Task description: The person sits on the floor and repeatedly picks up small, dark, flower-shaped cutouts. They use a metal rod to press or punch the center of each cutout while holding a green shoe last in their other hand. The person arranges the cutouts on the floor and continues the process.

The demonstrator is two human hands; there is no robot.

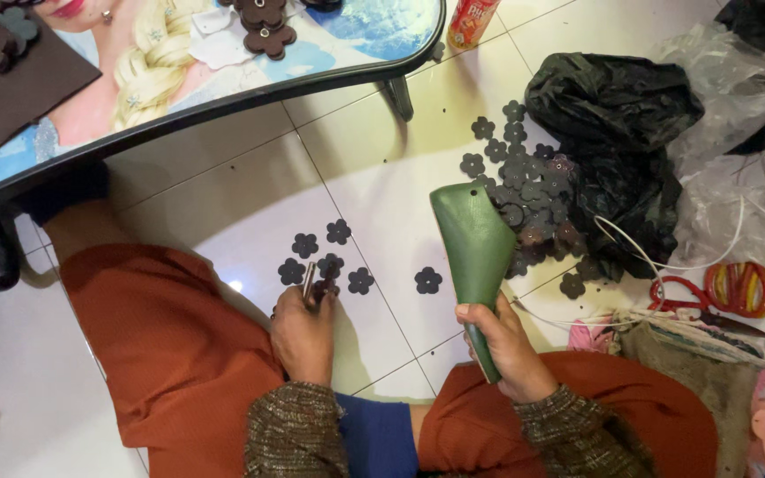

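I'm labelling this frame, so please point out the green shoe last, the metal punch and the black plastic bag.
green shoe last [473,241]: head view, on its broad upper body.
metal punch [309,281]: head view, on its shaft above the left hand.
black plastic bag [612,106]: head view, on its crumpled top.

The floor [249,190] is glossy white tile, smooth enough to throw back a lamp glare, with thin dark grout lines. The flower cutouts [524,181] heaped toward its right edge look like matt, dark grey foam or felt sheet; which one I cannot tell. The left hand [304,335] grips a thin punch tool [309,281] with a dull metallic sheen. The right hand [508,345] holds a green shoe last [475,257] of smooth, semi-matt plastic. The black bag [617,115] is crinkled, shiny plastic film. The low table [223,97] has a glossy printed top and dark rim. The trousers [170,354] are matt orange cloth; the sleeves [298,434] are coarse, speckled knit.
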